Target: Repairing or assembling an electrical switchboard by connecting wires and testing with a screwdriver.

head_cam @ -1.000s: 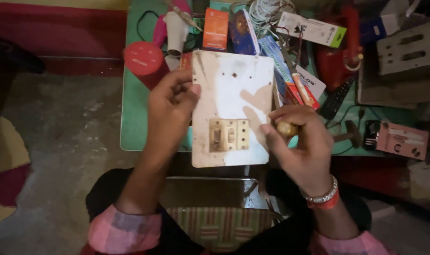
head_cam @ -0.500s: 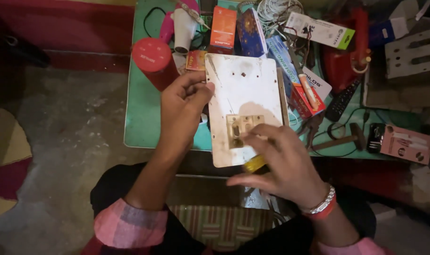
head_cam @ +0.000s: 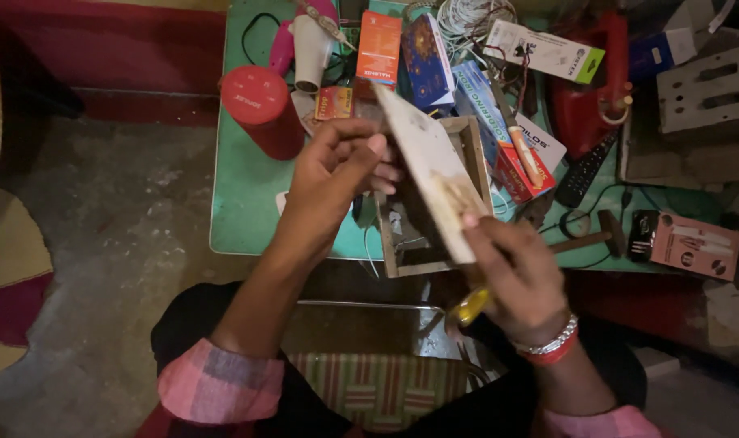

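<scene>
Green worktop (head_cam: 247, 203), cluttered | left hand (head_cam: 337, 174) grip clenched on white switch board (head_cam: 430, 174), tilted above wooden box (head_cam: 434, 203) | right hand (head_cam: 519, 276) steadies board's lower edge, grasping yellow-handled tool (head_cam: 472, 306).

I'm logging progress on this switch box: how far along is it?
Done: the white cover board is already lifted off the wooden box frame, which shows open. In hand: the left hand tilts the board on edge; the right hand holds its lower end plus a yellow-handled tool. Left: the board is not yet set flat.
</scene>
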